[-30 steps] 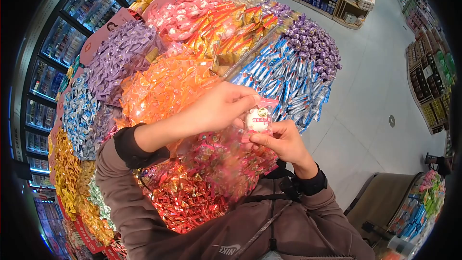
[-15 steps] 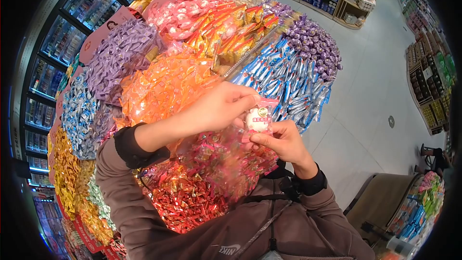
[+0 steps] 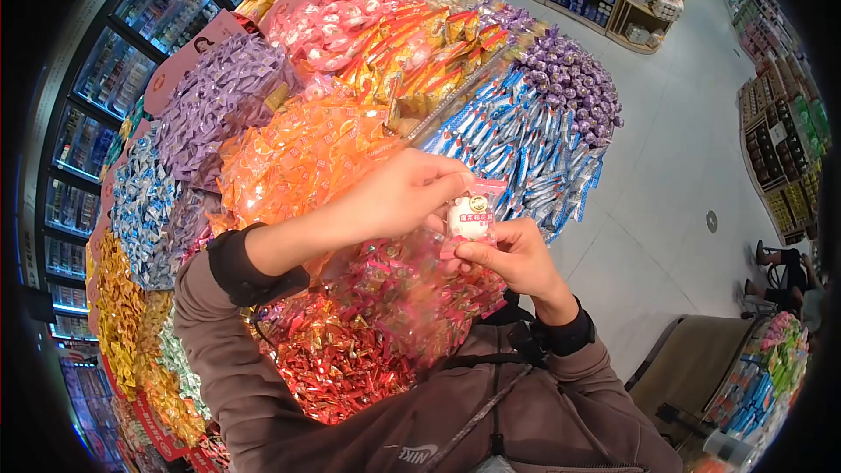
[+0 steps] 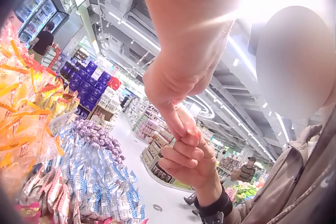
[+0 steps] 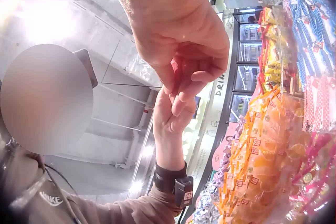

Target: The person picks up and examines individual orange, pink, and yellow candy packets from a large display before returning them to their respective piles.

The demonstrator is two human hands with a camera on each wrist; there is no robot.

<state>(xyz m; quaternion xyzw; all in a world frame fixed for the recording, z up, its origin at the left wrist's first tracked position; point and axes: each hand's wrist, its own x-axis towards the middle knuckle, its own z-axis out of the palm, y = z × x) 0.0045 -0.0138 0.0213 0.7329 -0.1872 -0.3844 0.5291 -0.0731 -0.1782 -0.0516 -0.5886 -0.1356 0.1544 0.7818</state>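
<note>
A wrapped marshmallow (image 3: 471, 219), white and round inside a clear packet with pink ends and a printed label, is held face up over the candy display in the head view. At its upper left edge, my left hand (image 3: 394, 197) pinches the wrapper between thumb and fingers. Lower right, my right hand (image 3: 517, 258) pinches the opposite end, thumb on top. From the left wrist view, the left hand (image 4: 181, 82) hides most of the packet. A bit of pink wrapper (image 5: 176, 67) peeks out among the right hand's fingers (image 5: 197, 77) in the right wrist view.
Below the hands lie heaps of wrapped sweets: orange packets (image 3: 298, 158), blue-and-white sticks (image 3: 512, 149), red-wrapped pieces (image 3: 333, 359) and purple ones (image 3: 223, 109). A clear divider (image 3: 464, 101) stands between piles. Right of the display is pale floor (image 3: 648, 210), with a seated person's legs (image 3: 775, 267) near the edge.
Both hands and the packet keep the same place and pose. At the right edge, a person's legs have come further into view.
</note>
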